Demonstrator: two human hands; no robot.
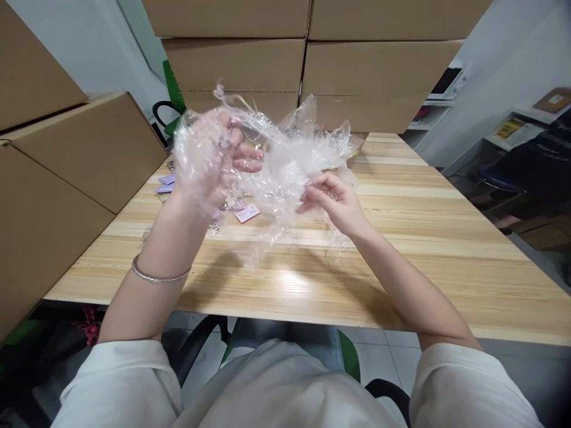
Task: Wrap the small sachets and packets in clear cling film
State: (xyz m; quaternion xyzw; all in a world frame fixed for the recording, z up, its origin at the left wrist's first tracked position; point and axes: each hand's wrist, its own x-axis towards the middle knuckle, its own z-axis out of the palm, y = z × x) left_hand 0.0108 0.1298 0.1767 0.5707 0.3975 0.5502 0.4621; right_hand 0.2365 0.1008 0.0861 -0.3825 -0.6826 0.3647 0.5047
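A crumpled mass of clear plastic bags (285, 160) hangs above the wooden table (401, 238) between both hands. My left hand (214, 166) is raised inside or behind the plastic, its fingers curled around a bunch of it. A silver bangle (158, 274) circles that wrist. My right hand (332, 199) pinches the lower right part of the plastic with fingertips pressed together. Small pink-and-white tags (247, 212) lie on the table under the plastic, partly hidden by it.
Large cardboard boxes stand stacked along the left edge (66, 160) and across the back of the table (312, 65). Purple cards (166, 183) lie near the left boxes. Shelving with items (526, 131) is at the right. A green-and-black chair (172, 98) shows behind.
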